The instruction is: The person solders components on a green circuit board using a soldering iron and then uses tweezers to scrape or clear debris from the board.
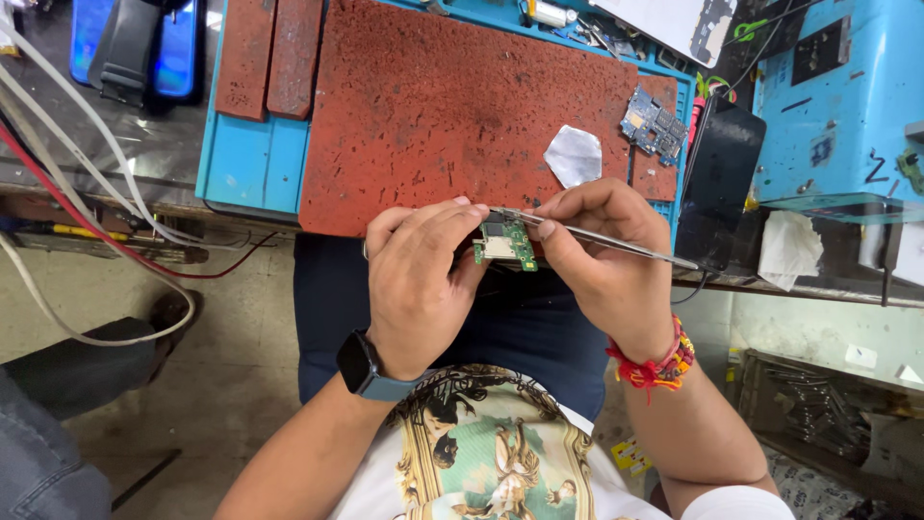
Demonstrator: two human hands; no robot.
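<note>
My left hand (pixel 419 279) grips a small green circuit board (pixel 507 243) at the near edge of the red work mat (pixel 452 106), just above my lap. My right hand (pixel 602 260) pinches a pair of metal tweezers (pixel 616 241), whose tips rest on top of the board. A dark smartwatch sits on my left wrist, and red and orange thread bands circle my right wrist.
A blue circuit board (pixel 653 123) and a white scrap (pixel 574 154) lie on the mat's right side. A black phone (pixel 717 183) leans at the right, next to a blue machine (pixel 837 96) and a crumpled tissue (pixel 787 248). White and red cables (pixel 87 164) hang at left.
</note>
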